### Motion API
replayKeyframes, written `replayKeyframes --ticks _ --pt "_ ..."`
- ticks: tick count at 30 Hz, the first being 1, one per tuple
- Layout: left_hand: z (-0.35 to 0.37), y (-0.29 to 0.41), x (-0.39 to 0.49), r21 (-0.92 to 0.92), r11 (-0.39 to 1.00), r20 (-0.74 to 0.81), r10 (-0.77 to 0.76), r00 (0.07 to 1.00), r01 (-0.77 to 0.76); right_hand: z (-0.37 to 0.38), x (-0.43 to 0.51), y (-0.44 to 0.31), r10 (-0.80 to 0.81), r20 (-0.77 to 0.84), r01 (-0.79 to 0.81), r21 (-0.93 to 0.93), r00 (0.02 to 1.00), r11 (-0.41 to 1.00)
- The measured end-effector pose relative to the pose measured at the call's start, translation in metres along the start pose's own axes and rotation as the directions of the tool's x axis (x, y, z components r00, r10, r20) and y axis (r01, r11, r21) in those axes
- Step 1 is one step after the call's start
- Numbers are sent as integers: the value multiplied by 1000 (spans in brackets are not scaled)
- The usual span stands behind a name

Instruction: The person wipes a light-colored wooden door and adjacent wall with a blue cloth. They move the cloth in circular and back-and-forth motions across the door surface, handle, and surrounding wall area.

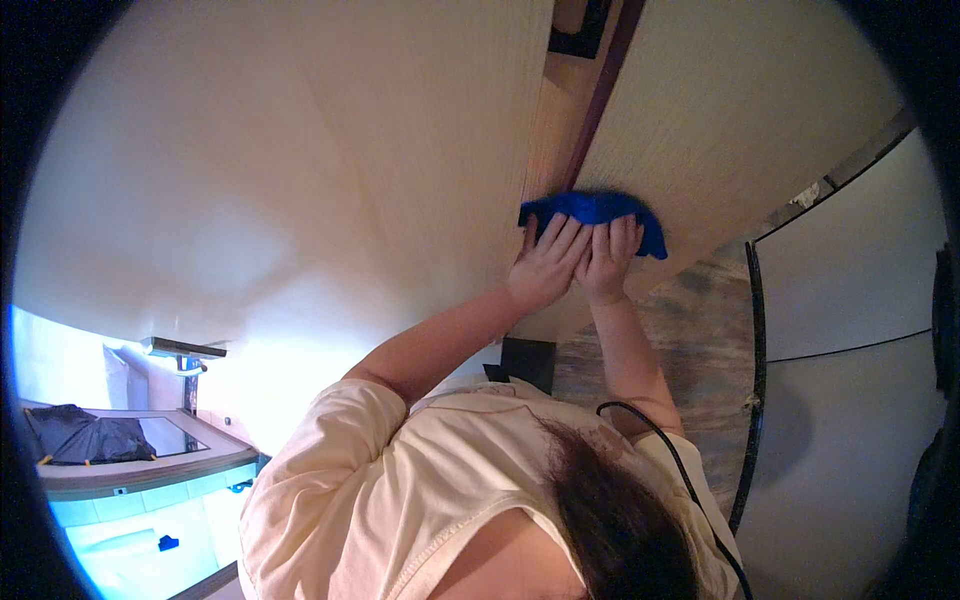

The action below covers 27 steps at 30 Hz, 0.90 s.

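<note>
A crumpled blue cloth (592, 206) lies against pale wood-grain panels, across the lower part of the gap between them. My left hand (551, 259) presses on its left part, fingers bent over the near edge. Beside it, touching, my right hand (607, 259) holds the cloth's right part the same way. The palms and the cloth's underside are hidden. A dark red edge strip (604, 94) runs up from the cloth along the right panel (720, 112). The large left panel (300, 150) fills the upper left.
Grey panels with a black edge (847, 292) stand at the right, above a wood-patterned floor (675, 322). A black fitting (585, 37) sits in the gap at the top. At lower left are a metal handle (184, 348) and dark fabric (90, 435). A black cable (675, 450) crosses my right side.
</note>
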<state>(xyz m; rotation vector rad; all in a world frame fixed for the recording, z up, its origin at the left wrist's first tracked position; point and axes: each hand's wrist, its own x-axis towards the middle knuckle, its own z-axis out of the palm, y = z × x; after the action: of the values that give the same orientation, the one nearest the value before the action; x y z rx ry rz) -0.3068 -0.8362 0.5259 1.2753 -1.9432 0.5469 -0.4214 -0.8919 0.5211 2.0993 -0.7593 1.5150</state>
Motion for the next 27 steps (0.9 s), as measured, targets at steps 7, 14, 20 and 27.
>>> replayKeyframes --ticks 7,14,20,27 --pt "-13 15 35 -5 995 108 101 989 -101 5 -8 33 152 -160 -155 -12 975 988" --pt "37 25 20 29 838 373 497 784 -545 27 -118 25 821 -136 -750 346 555 564" --pt "44 25 -6 -138 888 423 453 785 -439 21 -146 -2 741 -43 -741 9 670 671" --pt "-7 -6 21 36 972 157 226 961 -234 21 -41 10 406 -119 -413 -37 906 910"
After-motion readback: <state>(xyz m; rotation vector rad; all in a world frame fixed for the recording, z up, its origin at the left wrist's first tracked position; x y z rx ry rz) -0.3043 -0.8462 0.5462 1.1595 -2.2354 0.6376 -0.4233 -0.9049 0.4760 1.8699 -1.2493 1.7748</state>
